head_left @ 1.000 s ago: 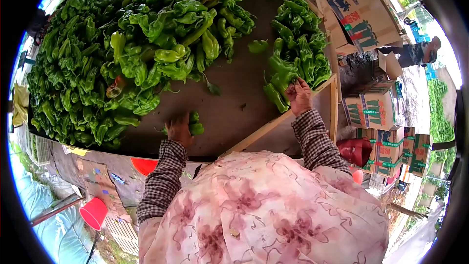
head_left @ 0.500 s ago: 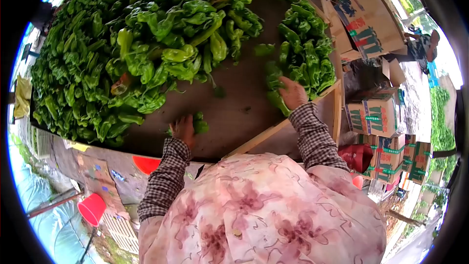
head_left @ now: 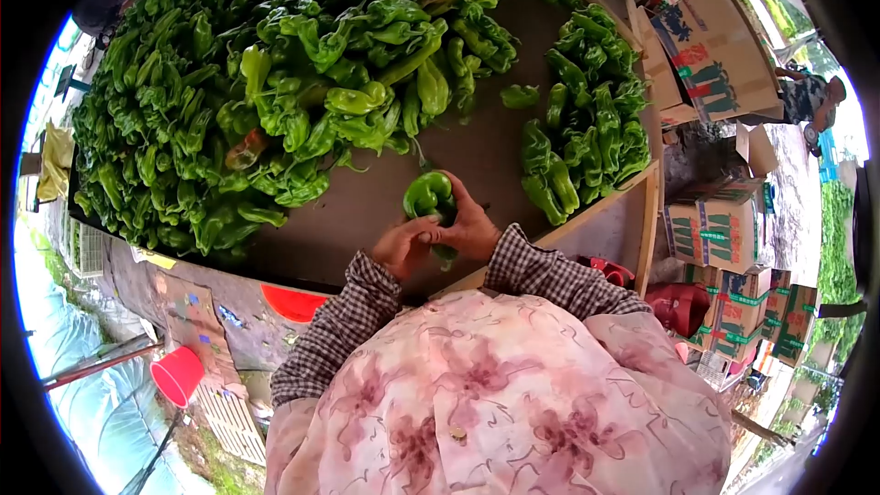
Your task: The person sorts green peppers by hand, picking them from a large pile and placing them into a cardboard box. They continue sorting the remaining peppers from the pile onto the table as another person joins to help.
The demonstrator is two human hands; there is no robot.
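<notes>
Low over the near part of the brown table (head_left: 367, 206), my two hands meet around a curled green pepper (head_left: 429, 194). My right hand (head_left: 470, 225) wraps its right side, the thumb toward the left. From the lower left, my left hand (head_left: 401, 247) closes in at the pepper's base, its fingertips partly hidden. A bit of green shows beneath the hands. A large heap of green peppers (head_left: 312, 82) covers the table's left and far side. To the right lies a smaller pile of peppers (head_left: 596, 119), with one loose pepper (head_left: 520, 96) just left of it.
A wooden strip (head_left: 596, 206) edges the table at the near right. Printed cardboard boxes (head_left: 720, 229) stand beyond it, near a dark red bag (head_left: 678, 305). At the lower left are a red bucket (head_left: 177, 376) and a pallet (head_left: 231, 426). Another person (head_left: 811, 101) is at far right.
My right hand has left the right-hand pile and moved left. My left hand has come rightward to meet it, and both now hold a pepper. The view has shifted slightly.
</notes>
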